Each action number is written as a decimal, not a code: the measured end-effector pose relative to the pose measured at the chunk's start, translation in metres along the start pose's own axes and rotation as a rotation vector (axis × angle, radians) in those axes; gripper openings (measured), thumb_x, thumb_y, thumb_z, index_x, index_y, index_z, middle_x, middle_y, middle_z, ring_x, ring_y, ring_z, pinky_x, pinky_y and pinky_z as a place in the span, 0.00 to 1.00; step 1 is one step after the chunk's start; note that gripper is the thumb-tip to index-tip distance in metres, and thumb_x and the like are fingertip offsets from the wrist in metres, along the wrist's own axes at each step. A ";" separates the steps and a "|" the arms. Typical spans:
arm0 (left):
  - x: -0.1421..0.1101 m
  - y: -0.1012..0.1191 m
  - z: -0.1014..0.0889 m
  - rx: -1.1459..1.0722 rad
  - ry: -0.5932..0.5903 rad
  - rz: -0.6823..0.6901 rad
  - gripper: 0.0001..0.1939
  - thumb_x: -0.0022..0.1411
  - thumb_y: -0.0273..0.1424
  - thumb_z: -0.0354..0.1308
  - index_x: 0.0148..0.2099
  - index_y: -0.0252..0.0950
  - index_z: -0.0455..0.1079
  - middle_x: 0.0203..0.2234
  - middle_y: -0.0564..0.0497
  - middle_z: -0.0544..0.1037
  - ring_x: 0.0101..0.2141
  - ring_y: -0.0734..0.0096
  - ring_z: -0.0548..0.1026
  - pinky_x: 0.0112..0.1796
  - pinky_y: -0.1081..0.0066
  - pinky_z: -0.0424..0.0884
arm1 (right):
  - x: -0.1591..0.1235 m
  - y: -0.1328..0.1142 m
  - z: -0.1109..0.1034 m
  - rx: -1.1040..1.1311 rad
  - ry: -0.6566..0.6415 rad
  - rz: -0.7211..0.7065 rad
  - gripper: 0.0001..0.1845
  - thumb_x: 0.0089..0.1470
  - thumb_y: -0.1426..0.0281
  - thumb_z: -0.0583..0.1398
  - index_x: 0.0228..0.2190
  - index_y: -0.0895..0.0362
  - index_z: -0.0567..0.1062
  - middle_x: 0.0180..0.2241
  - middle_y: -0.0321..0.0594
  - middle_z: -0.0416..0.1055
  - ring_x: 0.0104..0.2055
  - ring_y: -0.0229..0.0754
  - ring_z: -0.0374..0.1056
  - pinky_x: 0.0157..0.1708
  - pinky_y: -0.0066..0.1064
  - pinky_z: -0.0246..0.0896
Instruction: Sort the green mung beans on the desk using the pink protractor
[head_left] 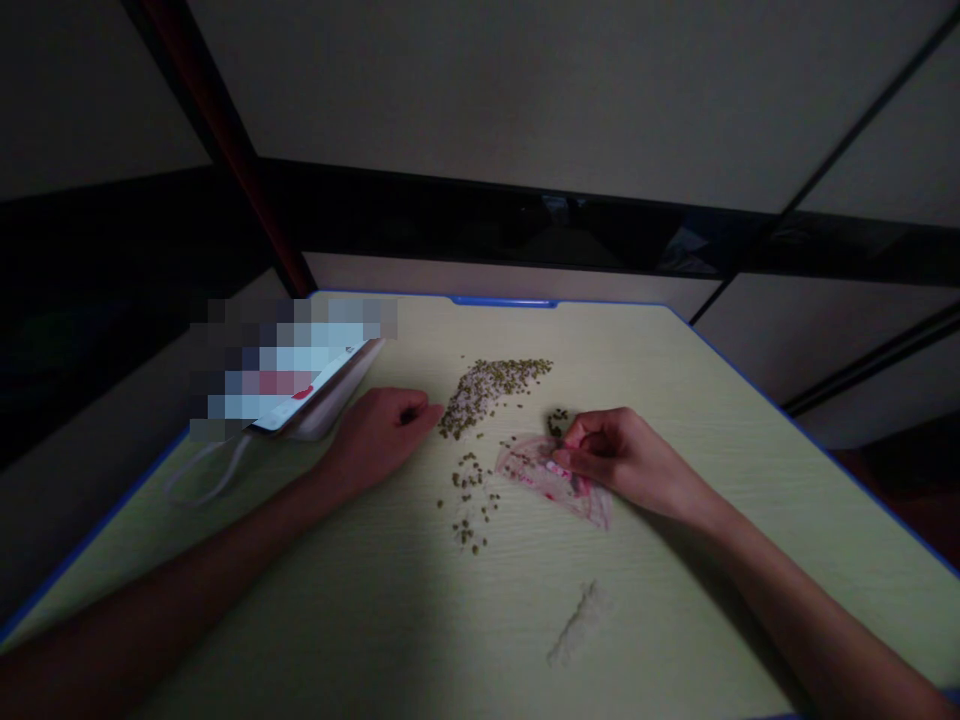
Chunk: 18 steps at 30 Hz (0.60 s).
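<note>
My left hand (pixel 386 432) is closed, with its fingertips at the left edge of a pile of small green beans mixed with white grains (pixel 495 385). Whether anything is pinched there is too small to tell. My right hand (pixel 611 455) is closed on a clear, half-round protractor (pixel 536 475) with pink print, which lies at a slant near the tabletop. Several beans show on or through the plastic. Just beyond the right fingertips sits a small cluster of dark green beans (pixel 556 420). Between the hands, nearer me, a looser scatter of beans and grains (pixel 471 500) is spread out.
A lit phone or tablet (pixel 300 380), partly blurred out, leans on a pale stand with a strap (pixel 217 480) at the left. A thin line of white grains (pixel 576 620) lies near the front. The pale table (pixel 360 620) has a blue rim; cabinet panels (pixel 510 100) rise behind it.
</note>
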<state>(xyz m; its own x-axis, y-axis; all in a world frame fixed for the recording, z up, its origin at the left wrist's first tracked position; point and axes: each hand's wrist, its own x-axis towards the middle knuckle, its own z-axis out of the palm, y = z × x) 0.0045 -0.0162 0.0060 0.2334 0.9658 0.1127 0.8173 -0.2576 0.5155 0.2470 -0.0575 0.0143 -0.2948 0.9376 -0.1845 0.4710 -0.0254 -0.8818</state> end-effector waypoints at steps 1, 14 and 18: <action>0.000 0.000 0.000 -0.001 -0.001 -0.002 0.18 0.53 0.38 0.44 0.16 0.36 0.48 0.12 0.58 0.52 0.18 0.79 0.55 0.21 0.74 0.48 | 0.000 0.000 0.000 0.004 -0.010 0.003 0.10 0.42 0.68 0.60 0.19 0.60 0.65 0.15 0.35 0.64 0.17 0.31 0.55 0.17 0.24 0.47; 0.000 -0.001 0.000 0.003 -0.002 -0.001 0.18 0.53 0.38 0.45 0.16 0.37 0.48 0.12 0.58 0.53 0.18 0.78 0.55 0.21 0.74 0.48 | 0.000 -0.003 0.006 -0.001 -0.006 -0.010 0.08 0.43 0.72 0.59 0.19 0.59 0.64 0.15 0.35 0.66 0.16 0.31 0.58 0.17 0.23 0.49; 0.001 0.001 -0.001 0.003 -0.007 -0.004 0.18 0.53 0.38 0.45 0.16 0.37 0.48 0.12 0.58 0.53 0.18 0.78 0.55 0.22 0.73 0.48 | 0.000 -0.002 0.007 -0.009 0.010 -0.023 0.06 0.42 0.73 0.57 0.19 0.59 0.64 0.15 0.36 0.66 0.16 0.32 0.59 0.17 0.24 0.49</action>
<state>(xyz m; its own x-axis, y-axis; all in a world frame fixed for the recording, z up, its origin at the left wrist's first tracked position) 0.0051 -0.0158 0.0072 0.2336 0.9667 0.1048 0.8195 -0.2537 0.5138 0.2403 -0.0597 0.0127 -0.2976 0.9413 -0.1594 0.4711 -0.0005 -0.8821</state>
